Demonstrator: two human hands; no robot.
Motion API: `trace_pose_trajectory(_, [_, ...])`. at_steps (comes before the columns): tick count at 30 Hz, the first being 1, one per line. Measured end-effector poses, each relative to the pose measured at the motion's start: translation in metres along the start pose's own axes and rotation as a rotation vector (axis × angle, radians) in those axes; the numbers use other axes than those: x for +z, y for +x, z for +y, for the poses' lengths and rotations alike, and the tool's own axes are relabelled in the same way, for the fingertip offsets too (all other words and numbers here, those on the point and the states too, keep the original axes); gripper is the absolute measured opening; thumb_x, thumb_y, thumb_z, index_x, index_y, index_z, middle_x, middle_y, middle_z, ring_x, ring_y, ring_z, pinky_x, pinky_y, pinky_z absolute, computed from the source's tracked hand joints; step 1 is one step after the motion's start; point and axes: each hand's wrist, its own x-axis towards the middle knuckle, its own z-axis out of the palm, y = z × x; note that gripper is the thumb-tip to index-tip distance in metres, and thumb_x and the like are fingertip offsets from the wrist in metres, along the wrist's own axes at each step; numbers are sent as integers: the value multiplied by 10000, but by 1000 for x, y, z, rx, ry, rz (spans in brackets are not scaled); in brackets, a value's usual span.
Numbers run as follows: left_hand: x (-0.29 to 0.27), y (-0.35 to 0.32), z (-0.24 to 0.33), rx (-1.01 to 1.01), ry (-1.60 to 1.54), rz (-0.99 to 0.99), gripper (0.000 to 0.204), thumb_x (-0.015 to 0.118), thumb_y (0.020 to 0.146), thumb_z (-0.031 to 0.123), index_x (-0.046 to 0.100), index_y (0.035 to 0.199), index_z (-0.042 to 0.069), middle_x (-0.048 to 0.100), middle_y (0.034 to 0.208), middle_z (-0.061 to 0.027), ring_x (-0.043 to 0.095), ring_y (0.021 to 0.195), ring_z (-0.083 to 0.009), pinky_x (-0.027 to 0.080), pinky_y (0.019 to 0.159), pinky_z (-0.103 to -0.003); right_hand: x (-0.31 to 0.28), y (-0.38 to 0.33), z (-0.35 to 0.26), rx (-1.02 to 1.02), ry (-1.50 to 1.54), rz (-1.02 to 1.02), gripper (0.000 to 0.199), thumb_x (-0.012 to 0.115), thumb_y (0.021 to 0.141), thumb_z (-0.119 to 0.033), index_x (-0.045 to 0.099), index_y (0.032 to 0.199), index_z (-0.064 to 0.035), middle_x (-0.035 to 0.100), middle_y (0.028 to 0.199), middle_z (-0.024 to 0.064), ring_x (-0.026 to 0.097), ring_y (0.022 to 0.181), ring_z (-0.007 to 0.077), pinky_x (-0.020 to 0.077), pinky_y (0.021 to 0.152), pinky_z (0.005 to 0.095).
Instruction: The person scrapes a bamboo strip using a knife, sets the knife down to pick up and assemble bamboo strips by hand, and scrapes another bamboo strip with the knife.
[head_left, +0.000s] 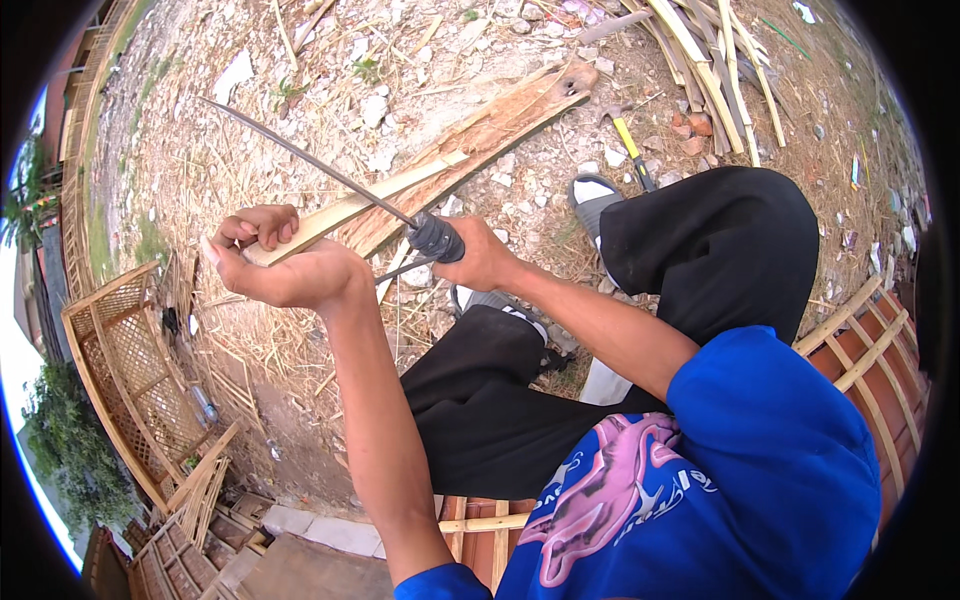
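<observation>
My left hand (285, 262) is turned palm up, its fingers curled round the near end of a pale bamboo strip (385, 190). The strip slants up and to the right, over a rough split board (520, 120) on the ground. In my right hand (480, 255) is the dark wrapped handle of a long knife (300, 150). Its thin dark blade, seen nearly edge-on, points to the upper left and crosses the strip. Whether blade and strip touch, I cannot tell. A short dark bar sticks out below the handle; what it belongs to is unclear.
A hammer (632, 148) with a yellow and black handle lies beyond my sandalled foot (595, 200). Long bamboo strips (715, 70) are heaped at the far right, by broken brick pieces (695, 125). A woven bamboo bench (140, 370) stands left. Stones and straw litter the ground.
</observation>
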Motion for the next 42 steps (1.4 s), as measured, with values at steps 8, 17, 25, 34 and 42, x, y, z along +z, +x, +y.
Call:
trace_pose_trajectory(8, [-5, -10, 8, -36, 125, 160, 385, 365, 964, 398, 299, 686, 140, 274, 584, 20, 266, 564, -103, 238, 558, -260, -6, -13, 29, -48, -33, -35, 261, 678, 649, -108, 620, 890, -27, 631, 697, 108, 547, 598, 193, 473, 627, 317])
trace_pose_trajectory(17, [-23, 5, -6, 3, 46, 71, 313, 349, 979, 310, 343, 737, 112, 304, 697, 4, 298, 646, -110, 277, 604, -277, 8, -8, -36, -66, -37, -85, 314, 683, 668, -111, 619, 955, -4, 666, 767, 146, 621, 653, 239, 493, 666, 351])
trace_pose_trajectory(25, [-18, 2, -7, 12, 56, 57, 317, 344, 987, 311, 355, 770, 81, 347, 690, -16, 297, 620, -104, 272, 569, -263, -55, -24, 104, 565, -413, 121, 324, 634, 693, -227, 655, 923, 0, 670, 825, 217, 647, 778, 371, 499, 723, 415])
trace_pose_trajectory(34, [1, 1, -8, 91, 159, 33, 328, 334, 982, 316, 341, 746, 88, 324, 649, -11, 300, 599, -114, 274, 565, -268, -39, -20, 80, 334, -222, 41, 334, 667, 694, -226, 644, 948, -11, 673, 824, 186, 641, 744, 292, 499, 727, 383])
trace_pose_trajectory(42, [2, -1, -4, -23, 50, 54, 290, 371, 982, 293, 331, 760, 110, 315, 708, 8, 321, 637, -97, 346, 640, -270, 5, 10, -21, -210, 122, -67, 303, 708, 633, -125, 624, 907, -24, 613, 707, 92, 540, 602, 170, 466, 619, 312])
